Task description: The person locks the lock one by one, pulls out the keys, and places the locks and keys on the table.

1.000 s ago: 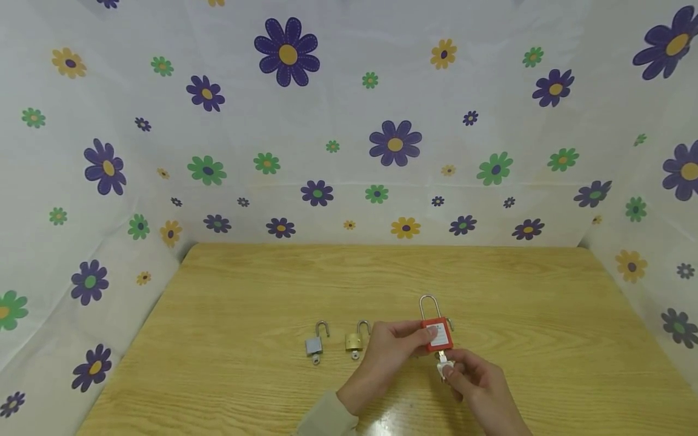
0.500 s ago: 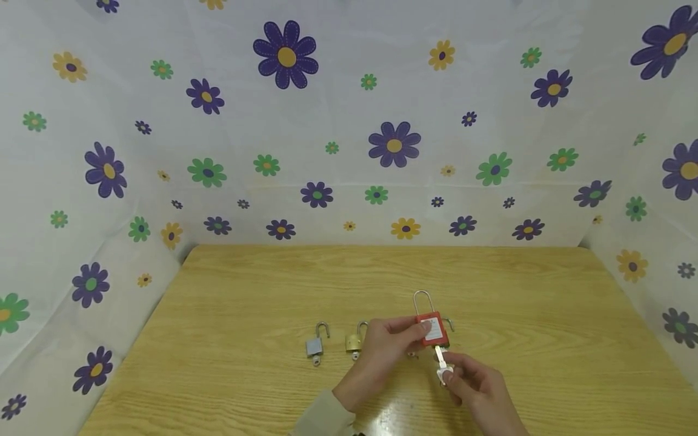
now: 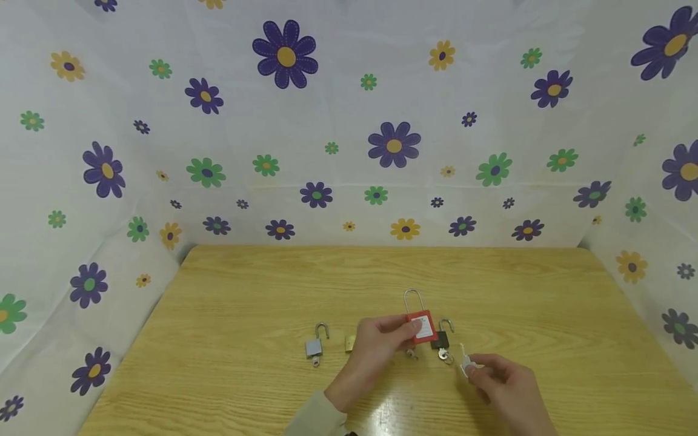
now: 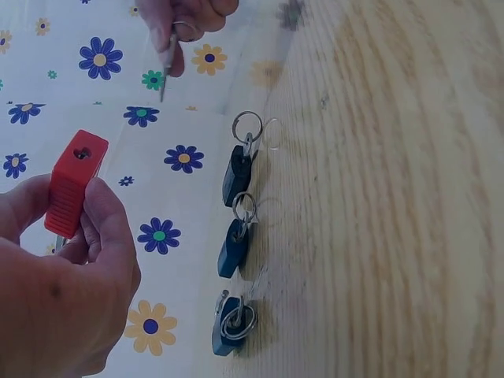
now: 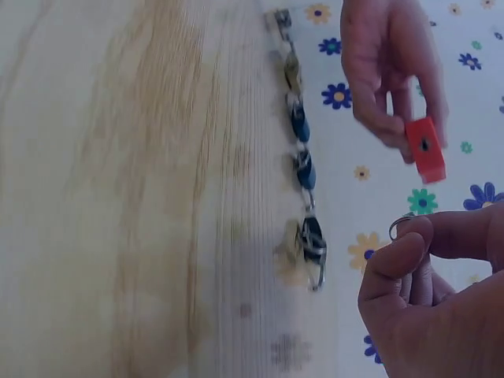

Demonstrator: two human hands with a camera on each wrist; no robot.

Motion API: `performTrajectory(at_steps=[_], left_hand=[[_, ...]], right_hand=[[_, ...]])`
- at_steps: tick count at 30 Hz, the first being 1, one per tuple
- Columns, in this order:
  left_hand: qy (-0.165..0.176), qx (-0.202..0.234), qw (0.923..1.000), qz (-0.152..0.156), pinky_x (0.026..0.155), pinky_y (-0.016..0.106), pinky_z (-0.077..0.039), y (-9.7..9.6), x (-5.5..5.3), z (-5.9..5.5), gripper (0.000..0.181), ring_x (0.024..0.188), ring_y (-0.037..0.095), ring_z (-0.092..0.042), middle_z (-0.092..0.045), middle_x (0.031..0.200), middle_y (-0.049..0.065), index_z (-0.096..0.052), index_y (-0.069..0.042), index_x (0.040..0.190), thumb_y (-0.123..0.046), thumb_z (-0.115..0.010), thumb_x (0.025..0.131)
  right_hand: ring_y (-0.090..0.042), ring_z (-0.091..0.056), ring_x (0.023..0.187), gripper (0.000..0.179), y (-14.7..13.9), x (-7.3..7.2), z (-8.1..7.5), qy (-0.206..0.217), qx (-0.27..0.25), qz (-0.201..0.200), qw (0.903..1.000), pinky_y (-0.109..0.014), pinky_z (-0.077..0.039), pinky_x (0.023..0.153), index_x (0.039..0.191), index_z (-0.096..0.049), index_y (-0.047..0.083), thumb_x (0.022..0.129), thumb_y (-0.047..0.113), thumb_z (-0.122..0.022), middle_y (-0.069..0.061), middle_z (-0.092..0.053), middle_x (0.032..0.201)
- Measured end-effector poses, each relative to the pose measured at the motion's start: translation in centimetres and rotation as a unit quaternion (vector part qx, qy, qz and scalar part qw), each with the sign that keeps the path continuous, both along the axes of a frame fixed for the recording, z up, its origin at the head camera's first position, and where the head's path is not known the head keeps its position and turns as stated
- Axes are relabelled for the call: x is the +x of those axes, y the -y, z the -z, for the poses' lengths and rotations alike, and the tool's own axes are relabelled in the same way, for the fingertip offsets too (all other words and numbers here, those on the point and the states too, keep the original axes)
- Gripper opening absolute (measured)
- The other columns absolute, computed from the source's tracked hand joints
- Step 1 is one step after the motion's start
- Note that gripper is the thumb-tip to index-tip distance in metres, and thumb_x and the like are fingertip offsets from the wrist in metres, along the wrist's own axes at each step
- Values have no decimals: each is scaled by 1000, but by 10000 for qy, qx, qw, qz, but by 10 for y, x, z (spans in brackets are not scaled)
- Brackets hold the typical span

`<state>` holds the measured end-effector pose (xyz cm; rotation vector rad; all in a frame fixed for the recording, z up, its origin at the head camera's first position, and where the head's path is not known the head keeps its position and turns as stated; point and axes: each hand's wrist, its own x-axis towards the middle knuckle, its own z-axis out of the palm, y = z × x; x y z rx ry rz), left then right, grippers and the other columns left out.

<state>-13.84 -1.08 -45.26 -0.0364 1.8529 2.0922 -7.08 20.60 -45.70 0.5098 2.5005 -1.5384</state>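
Note:
My left hand grips a red padlock with a white label, thumb on its front, its tall thin steel shackle pointing away. The keyhole in the bottom of the red padlock shows bare in the left wrist view. To the right, my right hand pinches a key by its head, the blade pointing up and clear of the lock. A small ring pokes out above the right fingertips in the right wrist view. Just behind the red padlock lies a black padlock with its shackle raised and a key in it.
Further left on the wooden table lie a silver padlock and a brass padlock, partly behind the left hand. Dark blue padlocks with key rings continue the row. A flowered white cloth surrounds the table.
The key has come out of the red padlock. My right hand has moved right with the key, while my left hand has shifted left with the padlock, uncovering the black padlock.

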Motion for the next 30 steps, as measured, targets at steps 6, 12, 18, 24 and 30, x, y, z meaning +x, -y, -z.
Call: performTrajectory(at_steps=[6,12,18,24,30], left_hand=[[-38,65,10000,19,85,29,-60,5,1,2,37,86,14,-76,-77,112,13,-73,0,121,-25,-77,93],[-131,83,9999,56,85,32,-62,7,1,4,37,88,15,-75,-75,113,14,-71,4,121,-19,-77,93],[-116,-30,9999,76,83,30,-62,6,2,3,37,90,17,-77,-76,114,15,-72,3,121,-20,-78,92],[-153,-165,9996,167,86,32,-61,7,3,1,39,94,20,-76,-75,116,14,-71,2,123,-21,-78,92],[-154,-241,9995,153,85,31,-61,6,4,1,39,93,18,-76,-76,114,14,-71,2,122,-21,-78,92]], right_hand=[[-15,-60,69,38,-14,-6,3,281,121,47,9995,-27,-50,62,127,-65,-2,97,21,-69,-1,-70,80],[-15,-65,72,39,-20,-11,9,487,136,77,9987,-27,-53,64,124,-65,-4,97,23,-70,-1,-73,81],[-14,-68,73,35,-24,-16,13,585,-100,138,9981,-28,-58,66,122,-63,-8,98,17,-68,-2,-76,86],[-16,-70,71,31,-28,-17,18,591,-305,33,9978,-28,-60,66,120,-62,-12,100,11,-64,-7,-76,86],[-17,-70,68,26,-30,-18,20,589,-282,-9,9979,-29,-60,63,116,-65,-11,98,8,-65,-7,-75,84]])
